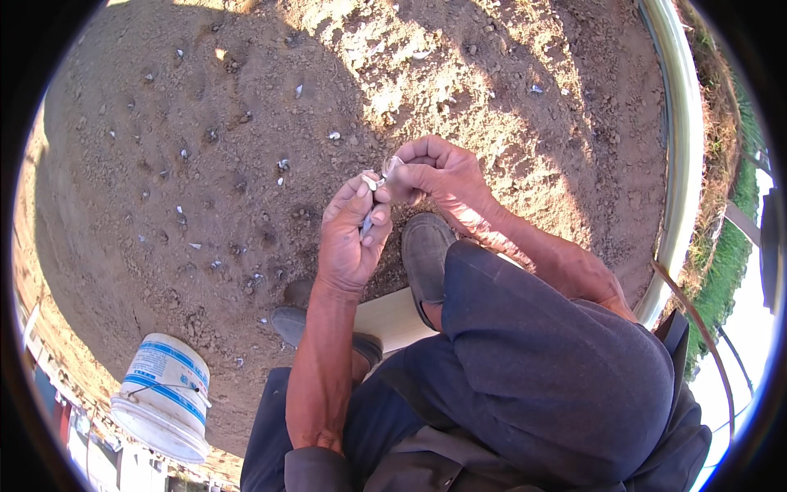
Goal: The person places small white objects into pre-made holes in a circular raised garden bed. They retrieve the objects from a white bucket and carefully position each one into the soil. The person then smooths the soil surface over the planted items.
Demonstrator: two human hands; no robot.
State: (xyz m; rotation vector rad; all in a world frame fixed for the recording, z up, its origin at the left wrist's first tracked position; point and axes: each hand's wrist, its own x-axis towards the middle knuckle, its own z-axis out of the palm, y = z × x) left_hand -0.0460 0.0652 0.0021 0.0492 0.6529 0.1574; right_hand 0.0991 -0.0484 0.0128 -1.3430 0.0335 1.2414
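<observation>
Over the soil, my two hands meet in front of my knees. My left hand (346,238) is closed, with a small whitish garlic clove (370,183) pinched at its fingertips. Another pale, purplish piece (366,223) shows lower down between its fingers. Close against it on the right, my right hand (443,170) is also closed, pinching a thin, whitish, papery piece (394,163) that looks like garlic skin. The right fingertips are partly blurred, and whether they hold a clove too is hidden.
Brown soil (221,107) spreads ahead, dotted with small holes and several whitish bits. A white bucket with blue bands (166,394) stands at the lower left. A pale board (393,320) lies between my shoes (427,254). A curved pale rail (684,148) edges the right side.
</observation>
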